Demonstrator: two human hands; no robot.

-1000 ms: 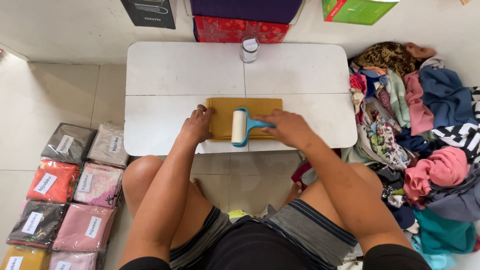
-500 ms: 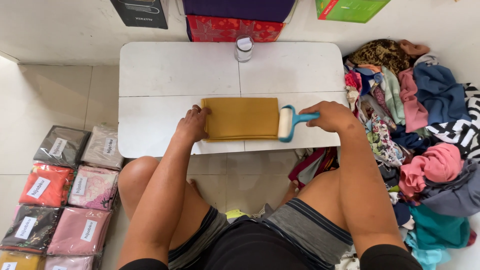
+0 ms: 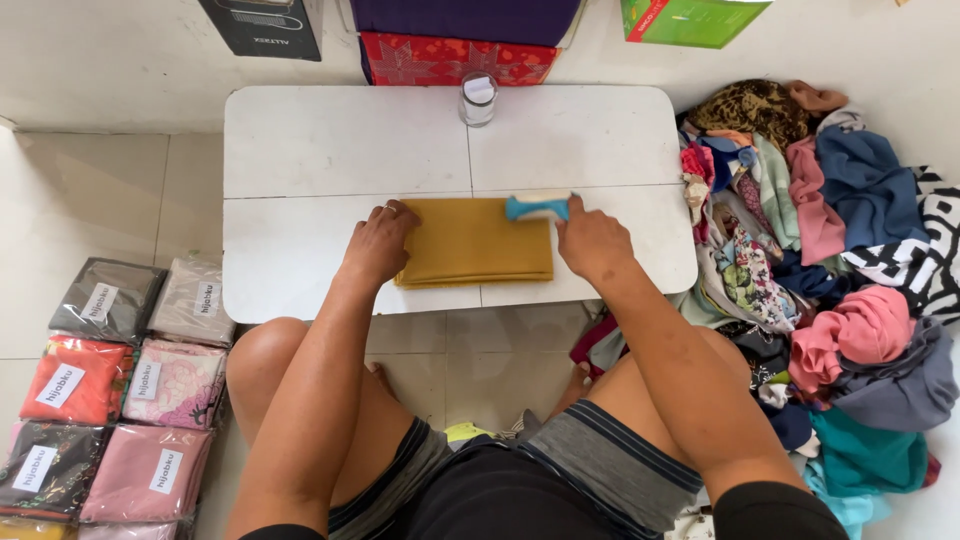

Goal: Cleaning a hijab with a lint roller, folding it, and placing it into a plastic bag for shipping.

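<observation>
A folded mustard-yellow cloth lies on the low white table, near its front edge. My left hand presses flat on the cloth's left edge; a ring shows on one finger. My right hand rests at the cloth's right edge, fingers touching the blue handle of a lint roller. The roller lies sideways at the cloth's top right corner. Whether the hand still grips the handle is unclear.
A small glass jar stands at the table's back middle. A heap of mixed clothes fills the floor at right. Several bagged folded cloths lie in rows at left. Boxes and red fabric sit behind the table.
The roller went from the cloth's middle to its right edge, then up to the top right corner, where it now lies sideways. My left hand stayed on the left edge.
</observation>
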